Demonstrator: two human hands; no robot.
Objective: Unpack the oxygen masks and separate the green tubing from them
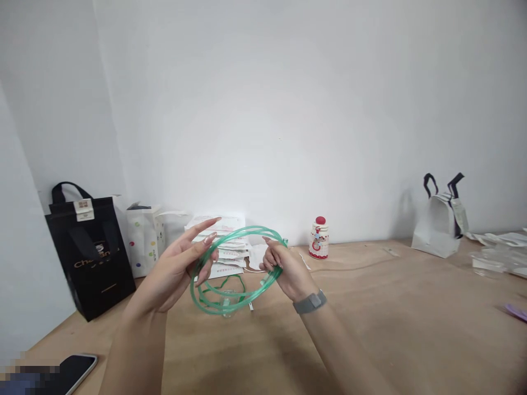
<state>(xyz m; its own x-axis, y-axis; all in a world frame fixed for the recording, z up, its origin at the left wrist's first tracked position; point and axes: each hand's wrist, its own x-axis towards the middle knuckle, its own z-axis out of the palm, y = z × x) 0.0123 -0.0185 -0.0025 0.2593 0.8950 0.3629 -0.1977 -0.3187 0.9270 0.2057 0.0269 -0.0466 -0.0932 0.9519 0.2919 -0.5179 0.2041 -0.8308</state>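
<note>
A coil of green, see-through tubing (230,310) hangs in several loops above the table between my hands. My right hand (278,260) is closed around the bundled loops at the coil's right side. On the left side, my left hand (189,258) has its thumb and some fingers around the loops, while the index finger points outward. Below the coil, a clear plastic piece (228,302) with a green strap (242,282) shows through the loops; it looks like an oxygen mask, partly hidden by the tubing.
Behind my hands lies a stack of white printed packets (230,269). A white bottle with a red top (319,238) stands near the wall. Left are a black bag (94,263), a dotted white bag (142,241) and a phone (76,373). Right are a white bag (436,225) and clear packaging (498,255).
</note>
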